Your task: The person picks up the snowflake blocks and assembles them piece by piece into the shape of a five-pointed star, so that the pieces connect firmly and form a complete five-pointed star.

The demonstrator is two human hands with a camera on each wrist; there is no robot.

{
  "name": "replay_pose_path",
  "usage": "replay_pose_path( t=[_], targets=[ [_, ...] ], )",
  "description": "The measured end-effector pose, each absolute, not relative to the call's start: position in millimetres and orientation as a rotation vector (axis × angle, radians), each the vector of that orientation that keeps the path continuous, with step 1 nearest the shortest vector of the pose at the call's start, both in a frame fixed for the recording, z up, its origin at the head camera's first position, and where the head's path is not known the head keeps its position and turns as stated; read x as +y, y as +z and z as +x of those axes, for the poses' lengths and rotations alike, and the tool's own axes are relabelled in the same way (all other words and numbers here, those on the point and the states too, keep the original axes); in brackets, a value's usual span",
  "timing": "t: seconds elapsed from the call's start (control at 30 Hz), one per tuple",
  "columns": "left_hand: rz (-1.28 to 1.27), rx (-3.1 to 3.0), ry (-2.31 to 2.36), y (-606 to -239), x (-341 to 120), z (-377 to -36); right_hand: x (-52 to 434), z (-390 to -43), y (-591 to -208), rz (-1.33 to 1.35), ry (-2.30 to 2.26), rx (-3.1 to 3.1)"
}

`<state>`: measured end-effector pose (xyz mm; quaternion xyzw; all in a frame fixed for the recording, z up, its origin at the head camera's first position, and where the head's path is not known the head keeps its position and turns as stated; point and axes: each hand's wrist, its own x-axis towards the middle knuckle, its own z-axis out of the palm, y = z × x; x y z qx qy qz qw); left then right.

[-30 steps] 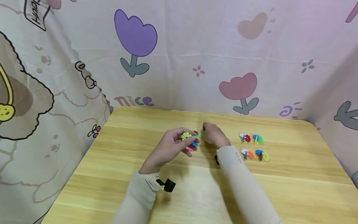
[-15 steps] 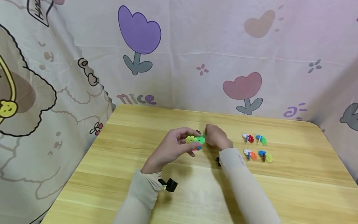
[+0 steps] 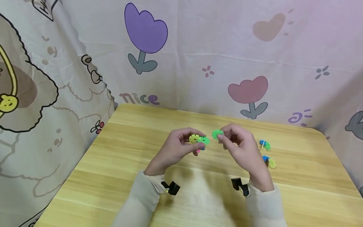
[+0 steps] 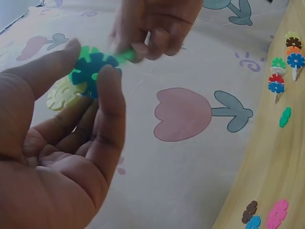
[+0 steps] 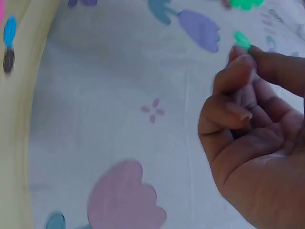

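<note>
Draping all around is a printed cloth backdrop [image 3: 215,37] with tulips, and below it a wooden table [image 3: 119,176] fills the lower view. Both hands are raised above the tabletop, mid-table. The left hand [image 3: 173,149] pinches a small cluster of joined discs [image 3: 199,141] between thumb and fingertips, with yellow, green and blue pieces showing; the left wrist view shows the thumb pressed on the blue one. The right hand [image 3: 241,148] pinches one single green disc [image 3: 217,134] at its fingertips, just beside the cluster, a slight gap between them. That hand blocks part of the finished pieces: two assemblies [image 3: 266,154] peek out behind it, while the left wrist view shows more of them, and loose discs [image 4: 267,217] lie on the table.
</note>
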<state>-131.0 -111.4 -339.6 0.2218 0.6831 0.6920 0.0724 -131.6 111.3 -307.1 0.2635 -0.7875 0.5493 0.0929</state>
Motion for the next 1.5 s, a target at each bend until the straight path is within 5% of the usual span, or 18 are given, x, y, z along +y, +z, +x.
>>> replay_pose_path(
  t=[1.1,1.5],
  targets=[
    [0.810,2.063,2.065,-333,-100,-129,96,-110,-288,0.818,1.756,-2.236],
    [0.843,2.123,1.992,-337,-92,-126,96,-117,-311,0.690,1.785,-2.229]
  ],
)
